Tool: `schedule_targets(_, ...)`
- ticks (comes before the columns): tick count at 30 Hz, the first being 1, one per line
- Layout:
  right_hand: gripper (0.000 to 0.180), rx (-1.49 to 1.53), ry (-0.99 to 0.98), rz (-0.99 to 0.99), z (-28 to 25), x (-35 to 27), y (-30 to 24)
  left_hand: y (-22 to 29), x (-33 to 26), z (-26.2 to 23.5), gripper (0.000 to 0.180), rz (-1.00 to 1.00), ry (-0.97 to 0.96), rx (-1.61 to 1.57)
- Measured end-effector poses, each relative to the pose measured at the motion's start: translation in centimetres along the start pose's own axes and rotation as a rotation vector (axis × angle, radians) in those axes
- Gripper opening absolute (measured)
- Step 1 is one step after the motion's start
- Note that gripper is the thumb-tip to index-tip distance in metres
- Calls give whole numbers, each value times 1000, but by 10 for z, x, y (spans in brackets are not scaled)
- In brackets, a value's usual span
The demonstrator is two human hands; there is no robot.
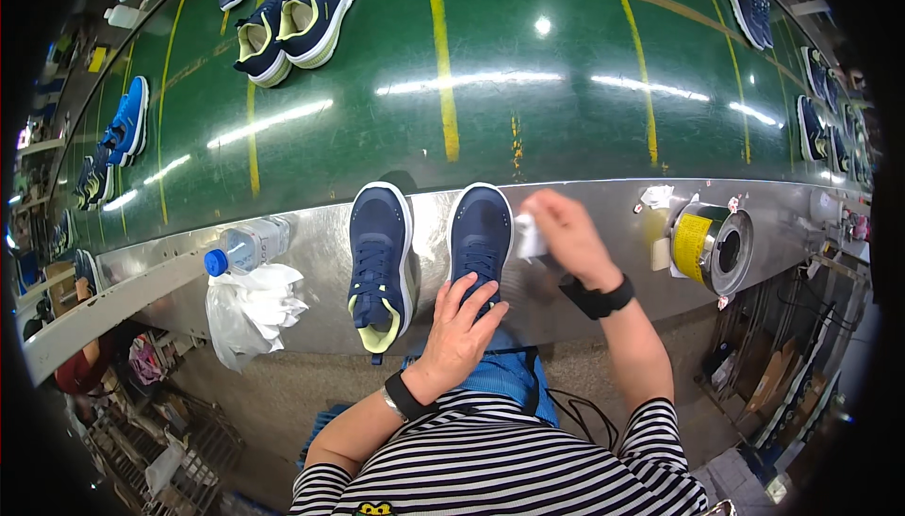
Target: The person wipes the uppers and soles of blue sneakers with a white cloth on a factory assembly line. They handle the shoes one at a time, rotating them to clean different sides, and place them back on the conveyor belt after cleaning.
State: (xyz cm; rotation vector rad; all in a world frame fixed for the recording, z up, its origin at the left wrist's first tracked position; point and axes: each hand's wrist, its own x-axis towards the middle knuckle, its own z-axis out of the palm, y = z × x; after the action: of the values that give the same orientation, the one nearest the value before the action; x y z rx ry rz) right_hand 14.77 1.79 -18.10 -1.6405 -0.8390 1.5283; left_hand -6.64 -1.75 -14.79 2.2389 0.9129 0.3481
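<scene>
Two navy sneakers with white soles and lime-green lining stand side by side on the metal ledge, toes pointing away from me. My left hand (460, 332) lies over the heel end of the right sneaker (479, 233), fingers stretched out and pressing on it. The left sneaker (379, 252) stands untouched. Just right of the right sneaker's toe, my right hand (570, 233) is closed on a small white cloth (531, 236), slightly blurred. The cloth hangs beside the sole; I cannot tell whether it touches.
A green conveyor belt (528, 130) runs beyond the metal ledge (584, 304), carrying more navy sneakers (316, 12) and a blue sneaker (127, 120). Left on the ledge are a clear bottle (255, 245) and a white plastic bag (240, 318). A round metal can (714, 247) lies at right.
</scene>
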Motion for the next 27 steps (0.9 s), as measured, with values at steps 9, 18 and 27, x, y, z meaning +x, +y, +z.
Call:
schedule_targets(9, 13, -768, 559, -201, -77, -34, 68, 4, -2, -15, 38, 29, -41, 9)
schedule_targets(18, 59, -51, 240, 6, 15, -103, 36, -31, -65, -94, 61, -333, 447, -89)
schedule_targets(27, 44, 491, 226, 89, 114, -81, 62, -119, -60, -77, 52, -964, -44, -1125)
